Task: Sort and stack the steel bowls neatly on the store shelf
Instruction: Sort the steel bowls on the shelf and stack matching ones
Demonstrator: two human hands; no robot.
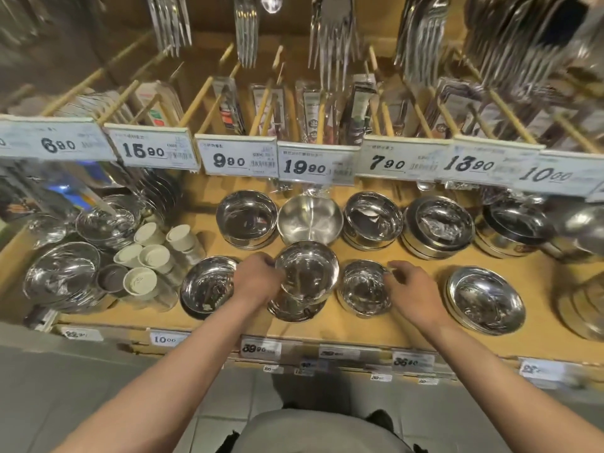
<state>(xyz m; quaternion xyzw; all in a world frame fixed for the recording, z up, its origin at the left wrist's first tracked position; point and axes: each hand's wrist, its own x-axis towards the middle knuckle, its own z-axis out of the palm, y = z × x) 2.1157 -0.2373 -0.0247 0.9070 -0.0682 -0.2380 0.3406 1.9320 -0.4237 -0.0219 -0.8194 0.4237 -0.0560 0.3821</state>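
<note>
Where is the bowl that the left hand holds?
The raised steel bowl, gripped by the left hand, sits front-centre atop a stack, between the shallow bowl and small bowl.

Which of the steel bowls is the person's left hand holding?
The shiny steel bowl in the front row's middle, tilted atop a stack. The left hand grips its left rim; the right hand touches the smaller steel bowl beside it.

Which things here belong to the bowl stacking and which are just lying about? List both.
Job: steel bowl gripped by the left hand; small bowl touched by the right hand; back-row bowl stacks; shallow bowls.

Lying about: white cups; price tags; hanging forks.
</note>
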